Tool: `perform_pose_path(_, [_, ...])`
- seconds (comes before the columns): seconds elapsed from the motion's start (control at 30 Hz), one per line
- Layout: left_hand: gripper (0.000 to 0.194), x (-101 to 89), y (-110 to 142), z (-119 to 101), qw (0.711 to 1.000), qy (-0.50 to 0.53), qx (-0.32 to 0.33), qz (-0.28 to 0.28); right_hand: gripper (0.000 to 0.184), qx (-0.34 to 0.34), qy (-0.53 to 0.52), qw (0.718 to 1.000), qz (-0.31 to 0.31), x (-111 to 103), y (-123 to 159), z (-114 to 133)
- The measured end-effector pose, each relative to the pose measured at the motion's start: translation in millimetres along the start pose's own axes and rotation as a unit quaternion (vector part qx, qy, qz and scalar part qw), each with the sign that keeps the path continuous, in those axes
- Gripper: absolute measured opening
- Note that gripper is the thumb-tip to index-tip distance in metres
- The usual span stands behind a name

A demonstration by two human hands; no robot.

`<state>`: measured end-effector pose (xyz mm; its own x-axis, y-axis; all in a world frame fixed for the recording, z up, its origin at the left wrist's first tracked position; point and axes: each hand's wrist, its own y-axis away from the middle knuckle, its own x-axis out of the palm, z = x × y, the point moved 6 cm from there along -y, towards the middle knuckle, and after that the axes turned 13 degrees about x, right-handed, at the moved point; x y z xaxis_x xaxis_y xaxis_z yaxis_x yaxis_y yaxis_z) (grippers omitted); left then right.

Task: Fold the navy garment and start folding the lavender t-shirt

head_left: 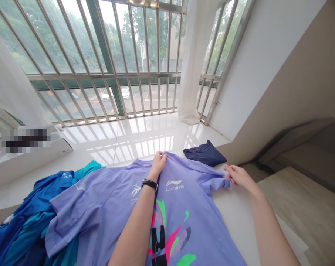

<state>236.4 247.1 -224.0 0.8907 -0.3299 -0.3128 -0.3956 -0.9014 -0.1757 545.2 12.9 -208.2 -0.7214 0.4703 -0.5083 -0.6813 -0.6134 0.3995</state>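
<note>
A lavender T-shirt (178, 210) with a white chest logo and a bright pink, green and black print lies front up across the white ledge. My left hand (158, 162), with a black band on its wrist, pinches the shirt near the collar; my forearm crosses the front and covers part of the print. At the end of the sleeve on the right side, my right hand (235, 175) has its fingers closed on the sleeve edge. The other sleeve spreads loosely to the left, over a pile of blue and teal clothes (37, 210).
A folded navy garment (205, 153) lies on the ledge (134, 138) just beyond the shirt. A white box (56, 146) stands at the left. Metal window bars (145, 48) and a white curtain (195, 62) border the far side. A wooden surface (303, 199) is at the lower right.
</note>
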Motion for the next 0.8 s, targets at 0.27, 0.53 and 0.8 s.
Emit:
perform_pose_path(0.27, [0.027, 2.5, 3.2, -10.2, 0.999, -0.021, 0.037, 0.015, 0.054, -0.043, 0.108, 0.99, 0.079, 3.3, 8.4, -3.5])
perform_pose_path(0.53, [0.03, -0.6, 3.5, -27.5, 0.998, 0.001, 0.049, 0.037, 0.046, -0.137, 0.076, 0.986, 0.05, 11.9, 14.6, 22.6])
perform_pose_path(0.8, [0.025, -3.0, 2.0, -42.9, 0.995, 0.071, 0.046, 0.052, 0.047, -0.14, -0.221, 0.965, -0.028, -6.9, 5.1, 22.2])
